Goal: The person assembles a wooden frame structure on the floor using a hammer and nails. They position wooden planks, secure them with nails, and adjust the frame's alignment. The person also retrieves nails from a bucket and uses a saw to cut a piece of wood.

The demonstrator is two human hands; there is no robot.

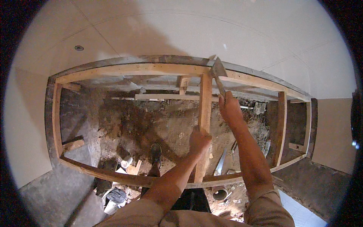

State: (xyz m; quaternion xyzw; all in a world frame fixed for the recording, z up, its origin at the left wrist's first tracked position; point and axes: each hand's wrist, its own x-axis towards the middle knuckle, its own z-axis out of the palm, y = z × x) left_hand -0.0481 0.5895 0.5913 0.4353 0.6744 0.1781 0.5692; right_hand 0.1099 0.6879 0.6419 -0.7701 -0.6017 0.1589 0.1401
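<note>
In my right hand (230,109) is the handle of a hand tool with a flat, roughly triangular metal head (218,70). That head is at the far rail (151,69) of a wooden frame, beside the top end of a crosspiece. My left hand (200,142) is closed around this crosspiece (205,96), about midway along its length. The crosspiece runs from the far rail to the near rail (109,175). My fingers hide part of the crosspiece and most of the tool's handle.
Another crosspiece (281,125) stands to the right. Below the frame are a dirt floor (174,125), a handsaw (221,162), a shoe (155,154), a pipe end (220,194) and rubble. Pale panels (132,34) surround the opening, with a round fitting (79,48) at far left.
</note>
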